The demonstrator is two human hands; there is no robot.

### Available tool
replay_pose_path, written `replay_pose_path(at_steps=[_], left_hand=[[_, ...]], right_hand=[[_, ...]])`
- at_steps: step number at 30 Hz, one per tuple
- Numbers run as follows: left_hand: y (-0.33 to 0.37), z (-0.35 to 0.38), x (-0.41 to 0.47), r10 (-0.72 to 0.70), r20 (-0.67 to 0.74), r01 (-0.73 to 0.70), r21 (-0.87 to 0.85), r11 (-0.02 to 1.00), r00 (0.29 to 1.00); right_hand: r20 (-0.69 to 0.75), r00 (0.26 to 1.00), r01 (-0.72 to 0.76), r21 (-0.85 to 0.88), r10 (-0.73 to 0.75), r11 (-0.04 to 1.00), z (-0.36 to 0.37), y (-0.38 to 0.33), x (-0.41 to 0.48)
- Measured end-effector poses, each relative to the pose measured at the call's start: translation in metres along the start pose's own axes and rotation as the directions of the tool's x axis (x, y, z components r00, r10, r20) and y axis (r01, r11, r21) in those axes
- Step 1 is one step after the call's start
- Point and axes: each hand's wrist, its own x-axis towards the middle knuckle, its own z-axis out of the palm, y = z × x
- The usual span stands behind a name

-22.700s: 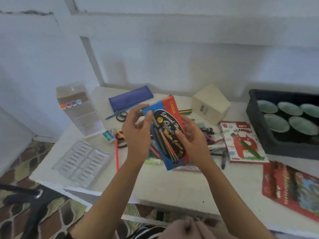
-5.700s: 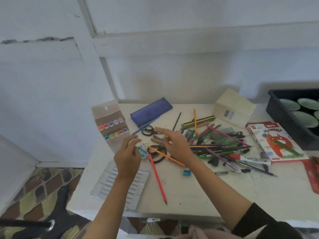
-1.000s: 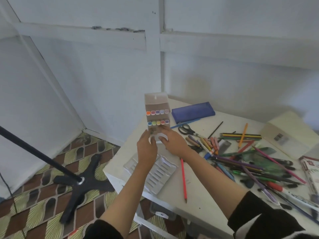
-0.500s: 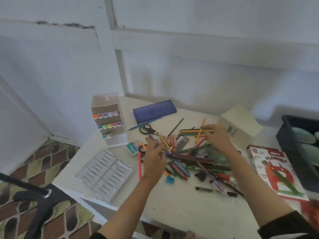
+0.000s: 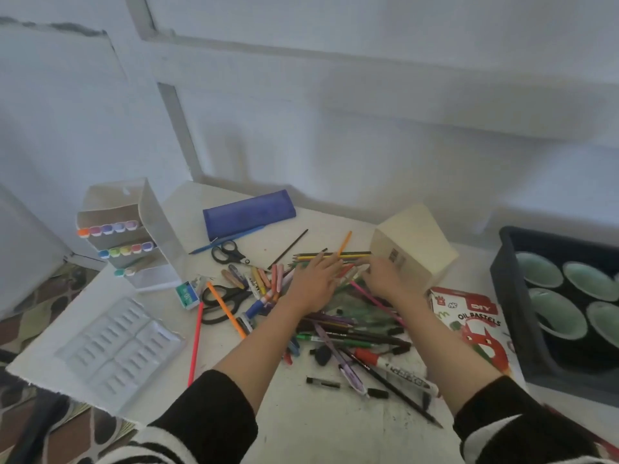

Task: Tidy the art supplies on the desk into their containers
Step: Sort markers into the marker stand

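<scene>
Three containers occupy the left half of the desk (image 5: pixel 335 426). A white moulded tray (image 5: pixel 110 343) lies flat at the near left corner with its slots unfilled. An upright marker rack (image 5: pixel 134 236) stands behind it, showing two rows of coloured caps and a few more below. A blue pencil case (image 5: pixel 249 212) lies at the back; whether it is zipped cannot be told.

Between the rack and the pile, a small green-labelled box (image 5: pixel 187 294), large scissors (image 5: pixel 224 301), small scissors (image 5: pixel 229 252), a red pencil (image 5: pixel 195 343) and an orange pencil (image 5: pixel 226 309) all lie loose. A row of crayons (image 5: pixel 259 279) lies just left of the left hand (image 5: pixel 315 283).

That hand rests flat on the far edge of the pile of pencils and pens (image 5: pixel 345 329), fingers straight and gripping nothing. The right hand (image 5: pixel 382 279) is just beside it over the same pile, close to the cream box (image 5: pixel 415 246). Its fingers are blurred, and whether they hold a pencil cannot be told. Right of the pile lie an oil pastels box (image 5: pixel 475 326) and a dark crate (image 5: pixel 509 296) of pots.

Assessment: the step in hand appears to be sorting the loose pile, starting with the long pencils at its far edge. Most of the task remains. The next move calls for bunching pencils of one kind, closing the fingers round them, lifting clear without dragging their neighbours, and choosing a container that fits.
</scene>
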Motion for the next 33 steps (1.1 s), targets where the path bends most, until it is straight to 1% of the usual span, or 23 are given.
replay_pose_path(at_steps=[1, 2, 5, 6, 8, 10, 13, 15, 18, 20, 23, 25, 28, 29, 31, 33], left_hand=[[0.001, 0.001, -0.001, -0.023, 0.042, 0.021, 0.059, 0.998, 0.999], [0.002, 0.003, -0.002, -0.044, 0.051, 0.039, 0.093, 0.995, 0.998], [0.002, 0.009, -0.013, -0.106, 0.001, 0.105, 0.133, 0.986, 0.994], [0.001, 0.011, -0.017, -0.13, -0.017, 0.131, 0.149, 0.98, 0.991], [-0.002, 0.014, -0.023, -0.176, -0.06, 0.183, 0.161, 0.97, 0.983], [-0.002, 0.015, -0.029, -0.206, -0.083, 0.216, 0.131, 0.968, 0.975], [-0.002, 0.016, -0.034, -0.234, -0.079, 0.241, 0.095, 0.966, 0.969], [-0.003, 0.014, -0.037, -0.255, -0.103, 0.263, 0.07, 0.962, 0.961], [-0.001, 0.012, -0.04, -0.298, -0.146, 0.299, -0.013, 0.954, 0.943], [-0.002, 0.013, -0.042, -0.301, -0.157, 0.292, -0.082, 0.953, 0.94], [-0.009, 0.007, -0.049, -0.268, -0.185, 0.24, -0.161, 0.957, 0.945], [-0.015, 0.0, -0.056, -0.265, -0.231, 0.214, -0.223, 0.951, 0.936], [-0.034, -0.009, -0.072, -0.283, -0.327, 0.169, -0.335, 0.927, 0.902], [-0.043, -0.011, -0.079, -0.266, -0.391, 0.123, -0.353, 0.927, 0.881], [-0.06, -0.014, -0.094, -0.248, -0.526, 0.029, -0.388, 0.921, 0.814], [-0.073, -0.023, -0.108, -0.258, -0.586, -0.02, -0.425, 0.905, 0.768]], right_hand=[[-0.008, 1.0, -0.017, 0.008, 0.017, 1.0, 0.001, -0.001, 0.001], [-0.014, 0.999, -0.033, 0.015, 0.033, 0.999, 0.001, 0.0, 0.003], [-0.075, 0.994, -0.077, 0.048, 0.081, 0.996, 0.003, 0.002, 0.002], [-0.114, 0.989, -0.093, 0.046, 0.098, 0.995, 0.004, 0.002, 0.002], [-0.203, 0.97, -0.139, -0.011, 0.134, 0.99, 0.003, -0.002, -0.001], [-0.322, 0.938, -0.144, -0.014, 0.131, 0.99, 0.001, -0.006, -0.002], [-0.46, 0.883, -0.049, 0.111, 0.095, 0.993, -0.003, -0.008, 0.001], [-0.498, 0.866, 0.033, 0.156, 0.05, 0.987, -0.009, -0.008, -0.001], [-0.542, 0.838, 0.179, 0.165, -0.063, 0.97, -0.02, -0.012, -0.007], [-0.566, 0.816, 0.262, 0.183, -0.116, 0.948, -0.023, -0.015, -0.011], [-0.583, 0.799, 0.313, 0.198, -0.146, 0.929, -0.022, -0.018, -0.018], [-0.624, 0.766, 0.345, 0.193, -0.157, 0.919, -0.02, -0.02, -0.023], [-0.669, 0.725, 0.408, 0.226, -0.163, 0.885, -0.015, -0.031, -0.032], [-0.674, 0.721, 0.425, 0.244, -0.163, 0.872, -0.013, -0.037, -0.036], [-0.679, 0.717, 0.46, 0.293, -0.156, 0.838, -0.009, -0.052, -0.043], [-0.67, 0.73, 0.481, 0.367, -0.132, 0.796, -0.004, -0.068, -0.048]])
